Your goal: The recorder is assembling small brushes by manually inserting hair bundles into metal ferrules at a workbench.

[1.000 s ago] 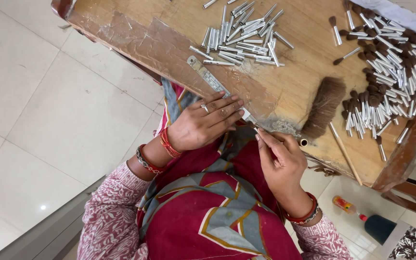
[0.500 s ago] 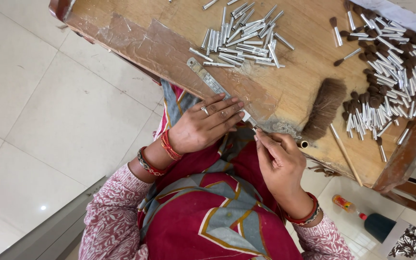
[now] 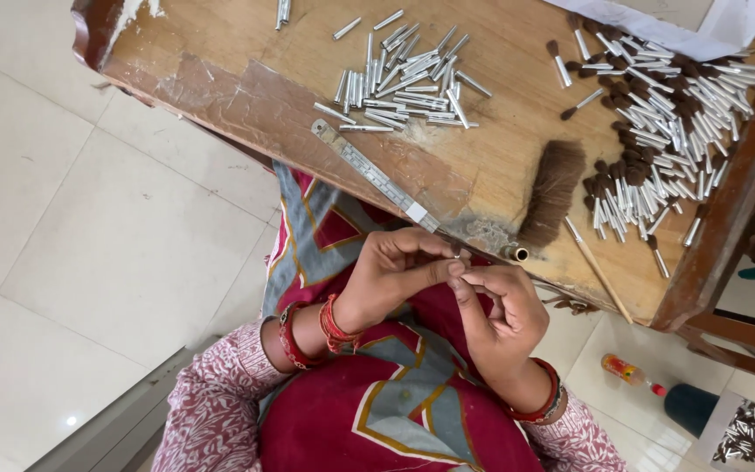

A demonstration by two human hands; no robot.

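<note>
Wooden table edge | left hand, right hand fingertips touching | pinched item hidden

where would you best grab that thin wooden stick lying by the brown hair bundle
Likely by the lower end of the wooden stick, coming from the table edge nearest the person. It lies flat and slanted; that end pokes past the edge, while the upper end sits against the brown hair bundle.

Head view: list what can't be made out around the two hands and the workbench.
- What the left hand and right hand pinch: hidden by the meeting fingertips, too small.
- Pile of brush tips: upper end covered by a white sheet; single pieces too small to count.
- Box on the floor: cut off by the frame edge.
- Metal ruler: markings too fine to read.
</note>
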